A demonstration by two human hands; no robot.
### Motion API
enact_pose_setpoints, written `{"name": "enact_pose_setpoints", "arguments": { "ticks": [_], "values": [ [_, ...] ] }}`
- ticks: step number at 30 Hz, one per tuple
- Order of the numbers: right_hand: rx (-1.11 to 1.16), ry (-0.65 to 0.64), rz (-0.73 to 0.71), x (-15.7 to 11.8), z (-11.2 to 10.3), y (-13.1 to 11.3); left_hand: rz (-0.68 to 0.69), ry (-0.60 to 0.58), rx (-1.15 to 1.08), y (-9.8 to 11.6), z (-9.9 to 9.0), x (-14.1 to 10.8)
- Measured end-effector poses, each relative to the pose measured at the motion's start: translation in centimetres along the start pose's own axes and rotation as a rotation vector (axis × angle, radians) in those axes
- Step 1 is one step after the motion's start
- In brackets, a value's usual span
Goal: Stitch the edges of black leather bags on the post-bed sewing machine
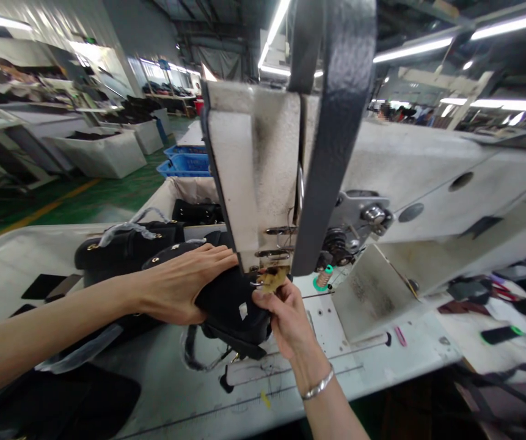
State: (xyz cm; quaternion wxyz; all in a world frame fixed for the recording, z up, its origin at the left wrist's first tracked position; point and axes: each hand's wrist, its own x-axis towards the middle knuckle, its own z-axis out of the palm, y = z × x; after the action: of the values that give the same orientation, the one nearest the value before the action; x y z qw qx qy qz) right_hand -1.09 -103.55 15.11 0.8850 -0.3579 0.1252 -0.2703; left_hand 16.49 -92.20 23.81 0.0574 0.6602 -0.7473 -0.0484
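Observation:
A black bag [230, 305] with a small white tag lies under the head of a large white sewing machine [263, 153]. My left hand [189, 281] presses on the bag's left side, fingers together and reaching toward the machine head. On the right, my right hand [285, 311], with a silver bracelet at the wrist, pinches the bag's edge beside a yellowish piece [272, 280] near the needle area. The machine head hides part of the bag and the left fingertips.
More black bags [129, 244] lie in a white bin [52, 235] at left. A thread spool [324, 278] stands on the pale machine table [336, 379]. Blue crates [187, 164] sit behind. At right are scraps and a black spool [501, 334].

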Motion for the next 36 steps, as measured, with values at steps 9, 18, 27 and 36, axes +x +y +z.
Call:
{"name": "enact_pose_setpoints", "arguments": {
  "ticks": [9,18,27,36],
  "values": [
    [-0.189,0.299,-0.127,-3.1,1.3,1.3,0.171,0.001,0.123,-1.4,1.8,-2.4],
    [-0.214,0.36,-0.135,-3.4,1.6,1.8,0.217,0.022,0.197,-1.9,1.2,-1.9],
    [-0.223,0.343,-0.129,-4.4,0.9,2.4,0.216,0.041,0.242,-1.5,0.2,-1.7],
    [-0.282,0.37,-0.215,-4.2,0.6,1.9,0.021,-0.026,0.216,0.7,0.2,-2.3]
  ]
}}
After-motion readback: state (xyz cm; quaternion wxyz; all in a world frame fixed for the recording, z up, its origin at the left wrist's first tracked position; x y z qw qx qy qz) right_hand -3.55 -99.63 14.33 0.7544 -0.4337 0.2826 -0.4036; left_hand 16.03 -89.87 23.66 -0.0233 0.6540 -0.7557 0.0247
